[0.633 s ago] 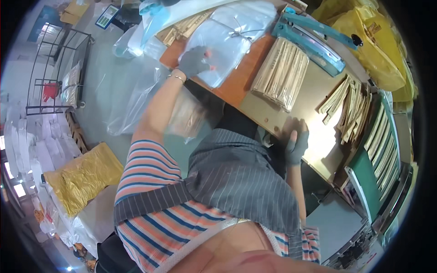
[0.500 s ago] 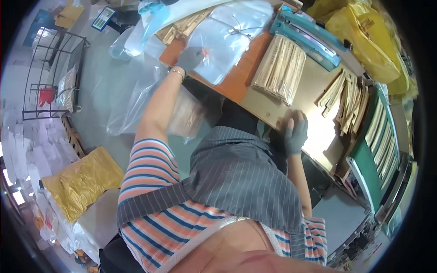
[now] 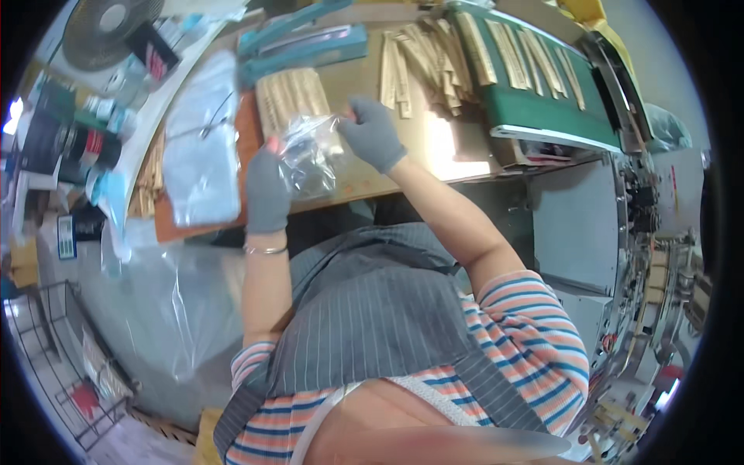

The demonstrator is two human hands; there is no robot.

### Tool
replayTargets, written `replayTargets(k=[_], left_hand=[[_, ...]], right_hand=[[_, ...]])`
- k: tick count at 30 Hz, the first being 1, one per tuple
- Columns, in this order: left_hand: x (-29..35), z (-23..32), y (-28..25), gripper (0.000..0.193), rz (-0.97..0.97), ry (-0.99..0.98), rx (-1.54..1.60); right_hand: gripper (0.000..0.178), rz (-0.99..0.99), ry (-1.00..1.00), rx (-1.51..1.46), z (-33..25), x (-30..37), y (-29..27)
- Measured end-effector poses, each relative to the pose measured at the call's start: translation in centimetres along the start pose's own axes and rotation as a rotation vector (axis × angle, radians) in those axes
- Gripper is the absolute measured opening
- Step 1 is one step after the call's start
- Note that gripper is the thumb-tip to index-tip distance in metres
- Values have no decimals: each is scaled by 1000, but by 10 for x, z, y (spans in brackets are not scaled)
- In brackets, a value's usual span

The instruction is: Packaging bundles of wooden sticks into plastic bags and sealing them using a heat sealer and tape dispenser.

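Observation:
Between my two grey-gloved hands hangs a small clear plastic bag [image 3: 314, 159], crinkled and see-through. My left hand [image 3: 267, 190] pinches its left side, bare fingertips showing at the thumb. At the upper right corner of the bag, my right hand [image 3: 373, 136] is closed on its edge. Just behind the bag lies a bundle of flat wooden strips [image 3: 291, 93] with dark marks, its near end partly covered. To the left of my left hand is a stack of clear plastic bags [image 3: 203, 155] tied with dark string.
A long teal sealer [image 3: 306, 54] stands behind the bundle. Loose wooden strips [image 3: 430, 66] lie right of it, near a green belt [image 3: 542, 108] carrying more strips. A fan [image 3: 108, 31] is at far left. A large clear sheet [image 3: 178, 310] hangs below the table's left end.
My view has swung to the right. My left hand has left the bag stack and come before the wooden bundle. My right hand has risen from the table edge; both now hold a clear bag.

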State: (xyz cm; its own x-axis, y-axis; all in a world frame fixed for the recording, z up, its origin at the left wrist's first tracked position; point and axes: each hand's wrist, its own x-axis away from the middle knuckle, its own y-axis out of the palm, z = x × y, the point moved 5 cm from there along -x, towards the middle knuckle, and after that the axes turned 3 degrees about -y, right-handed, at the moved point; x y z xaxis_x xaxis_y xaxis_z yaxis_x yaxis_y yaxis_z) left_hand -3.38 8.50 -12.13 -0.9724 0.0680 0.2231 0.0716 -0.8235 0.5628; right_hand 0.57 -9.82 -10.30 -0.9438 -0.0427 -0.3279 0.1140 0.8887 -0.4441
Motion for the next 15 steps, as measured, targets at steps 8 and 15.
replayTargets(k=[8, 15], left_hand=[[5, 50, 104, 42, -315, 177, -212], [-94, -1, 99, 42, -103, 773, -1454]], right_hand=[[75, -189, -76, 199, 82, -108, -95], [107, -22, 708, 653, 209, -128, -177]])
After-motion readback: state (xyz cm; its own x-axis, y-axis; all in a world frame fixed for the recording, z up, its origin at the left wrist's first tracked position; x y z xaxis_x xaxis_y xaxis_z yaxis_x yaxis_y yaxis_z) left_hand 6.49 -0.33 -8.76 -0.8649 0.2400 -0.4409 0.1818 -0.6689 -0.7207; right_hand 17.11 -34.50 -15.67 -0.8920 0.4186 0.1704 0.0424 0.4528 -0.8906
